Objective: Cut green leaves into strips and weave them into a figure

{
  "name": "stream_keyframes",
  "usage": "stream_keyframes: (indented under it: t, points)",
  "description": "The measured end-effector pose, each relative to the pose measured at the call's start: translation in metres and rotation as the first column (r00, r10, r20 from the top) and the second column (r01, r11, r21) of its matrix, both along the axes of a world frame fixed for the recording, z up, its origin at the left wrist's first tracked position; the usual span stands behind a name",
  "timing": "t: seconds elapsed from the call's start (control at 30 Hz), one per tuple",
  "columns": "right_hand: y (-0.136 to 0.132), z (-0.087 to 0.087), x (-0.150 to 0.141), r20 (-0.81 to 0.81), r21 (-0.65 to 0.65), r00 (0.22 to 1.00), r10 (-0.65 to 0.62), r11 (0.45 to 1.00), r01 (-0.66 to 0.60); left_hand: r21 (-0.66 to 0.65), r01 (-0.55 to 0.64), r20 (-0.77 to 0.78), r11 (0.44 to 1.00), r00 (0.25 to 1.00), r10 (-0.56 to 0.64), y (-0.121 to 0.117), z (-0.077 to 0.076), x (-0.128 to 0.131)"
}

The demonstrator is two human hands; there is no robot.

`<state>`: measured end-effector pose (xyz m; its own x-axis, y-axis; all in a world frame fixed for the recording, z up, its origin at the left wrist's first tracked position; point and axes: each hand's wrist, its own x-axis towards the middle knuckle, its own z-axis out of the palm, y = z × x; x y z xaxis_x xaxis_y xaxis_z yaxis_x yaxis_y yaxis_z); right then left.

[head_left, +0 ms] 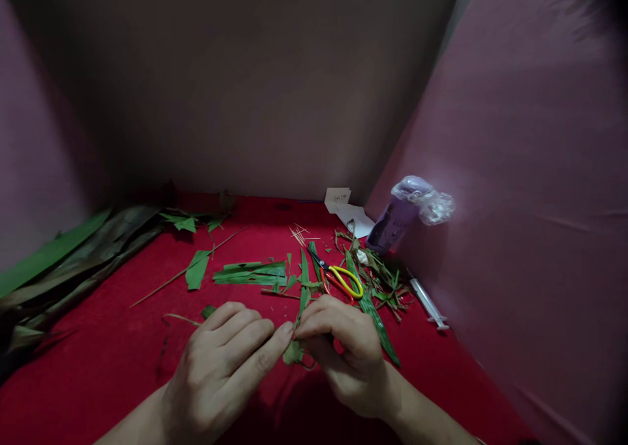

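Observation:
My left hand [228, 360] and my right hand [343, 350] meet low in the middle of the view, thumbs and fingertips closed together. Between the fingertips they pinch a small green leaf piece [293, 352], which hangs just below the fingers. A thin curled strand shows beside it; most of what the fingers hold is hidden. Just beyond my right hand lie scissors [346, 281] with one yellow and one red handle, blades pointing away. Cut leaf strips [252, 273] lie flat beyond my left hand, and a thin dry stem [181, 317] pokes out beside it.
Long leaves [73, 255] are heaped at the left on the red cloth [118, 353]. Toothpicks [298, 235] lie at the back. To the right are dry scraps [385, 281], a syringe [428, 302], white paper [356, 219] and a tilted purple bottle [392, 222] with clear plastic.

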<state>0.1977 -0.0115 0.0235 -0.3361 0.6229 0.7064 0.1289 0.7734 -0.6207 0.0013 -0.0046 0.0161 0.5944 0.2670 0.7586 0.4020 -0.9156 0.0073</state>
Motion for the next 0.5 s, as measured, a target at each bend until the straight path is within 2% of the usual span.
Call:
stream_keyframes:
  t: [0.13, 0.27, 0.5]
  points:
    - [-0.0016, -0.0045, -0.0008, -0.028, -0.031, 0.999, -0.03, 0.999, 0.029, -0.049, 0.023, -0.005, 0.999, 1.0, -0.023, 0.0007, -0.0037, 0.0006]
    - [-0.0025, -0.0068, 0.001, -0.032, -0.08, 0.999, -0.018, 0.997, 0.015, -0.092, 0.001, 0.042, 0.996, 0.999, 0.003, 0.0021, -0.0066, 0.002]
    - [-0.0036, -0.0043, 0.0053, -0.09, -0.284, 0.995, -0.045, 0.959, 0.018, -0.105, -0.041, 0.074, 0.994, 0.996, 0.049, 0.0029, -0.0029, 0.0042]
